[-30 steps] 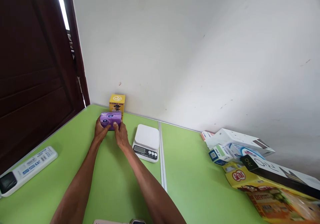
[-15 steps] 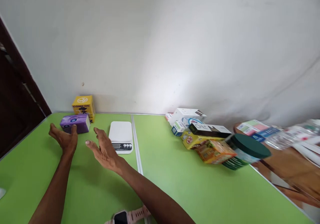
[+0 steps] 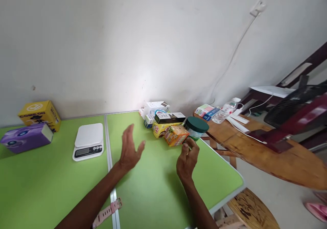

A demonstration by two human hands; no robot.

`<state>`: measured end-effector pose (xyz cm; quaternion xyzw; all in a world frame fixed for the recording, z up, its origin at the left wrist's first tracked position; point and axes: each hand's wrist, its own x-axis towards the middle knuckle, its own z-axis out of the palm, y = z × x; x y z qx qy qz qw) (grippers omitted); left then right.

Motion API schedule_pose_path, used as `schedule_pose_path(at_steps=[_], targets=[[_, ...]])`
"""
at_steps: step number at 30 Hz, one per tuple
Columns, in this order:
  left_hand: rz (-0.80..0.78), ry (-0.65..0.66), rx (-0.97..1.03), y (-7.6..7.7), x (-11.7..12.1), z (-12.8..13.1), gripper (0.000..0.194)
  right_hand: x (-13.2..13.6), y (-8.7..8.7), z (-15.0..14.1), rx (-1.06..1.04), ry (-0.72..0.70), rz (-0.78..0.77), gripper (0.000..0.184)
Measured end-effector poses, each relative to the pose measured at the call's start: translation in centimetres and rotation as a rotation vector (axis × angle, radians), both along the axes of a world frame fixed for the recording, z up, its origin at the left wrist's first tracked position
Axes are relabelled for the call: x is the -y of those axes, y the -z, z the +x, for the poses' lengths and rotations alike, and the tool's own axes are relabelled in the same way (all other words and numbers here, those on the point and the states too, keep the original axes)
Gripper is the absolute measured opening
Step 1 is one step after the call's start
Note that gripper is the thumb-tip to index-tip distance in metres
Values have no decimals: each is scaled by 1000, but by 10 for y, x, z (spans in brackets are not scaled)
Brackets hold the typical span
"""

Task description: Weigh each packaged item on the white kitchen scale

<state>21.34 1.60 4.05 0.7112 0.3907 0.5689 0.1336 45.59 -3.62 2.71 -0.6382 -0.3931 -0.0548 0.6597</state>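
Observation:
My left hand (image 3: 129, 151) hovers over the green table with its fingers raised and the thumb spread, holding nothing. My right hand (image 3: 188, 159) is just in front of an orange packet (image 3: 176, 135) and a tub with a dark green lid (image 3: 196, 124); its fingers are loosely curled with a gap to the thumb, and nothing shows in them. Whether its fingertips touch the packet or the tub I cannot tell. Behind the packet are a yellow box (image 3: 160, 129), a long black-and-white box (image 3: 170, 117) and a white box (image 3: 155, 106).
At the left a purple tissue pack (image 3: 28, 137) lies before a yellow cube-shaped box (image 3: 41, 115). A white kitchen scale (image 3: 89, 137) stands near the table's seam. A watch strap (image 3: 108, 212) lies below my left forearm. Rightward, a wooden table (image 3: 255, 154) bears a plastic bottle (image 3: 226, 111).
Both hands have let go of the purple tissue pack, leaving it before the yellow box, and moved right to the heap of packages. The view has swung right, showing the wooden table.

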Motion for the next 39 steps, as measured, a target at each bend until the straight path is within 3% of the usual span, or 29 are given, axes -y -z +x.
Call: schedule_pose_path(at_steps=[3, 6, 14, 23, 31, 36, 39], targets=[[-177, 300, -84, 15, 3, 49, 71, -10, 17, 41, -98, 76, -84, 76], [-357, 474, -126, 21, -9, 81, 78, -23, 29, 55, -201, 60, -165, 82], [-484, 592, -178, 19, -42, 134, 102, -35, 32, 55, -168, 10, -192, 81], [-602, 581, -183, 16, -36, 146, 124, -25, 26, 49, -249, 30, -193, 85], [-593, 650, -101, 15, -35, 127, 117, -18, 27, 38, -288, -6, -248, 88], [-635, 695, -146, 8, -51, 131, 126, -28, 27, 28, -419, -228, -210, 105], [-659, 665, -134, 6, -55, 137, 127, -27, 25, 27, -451, -220, -249, 114]])
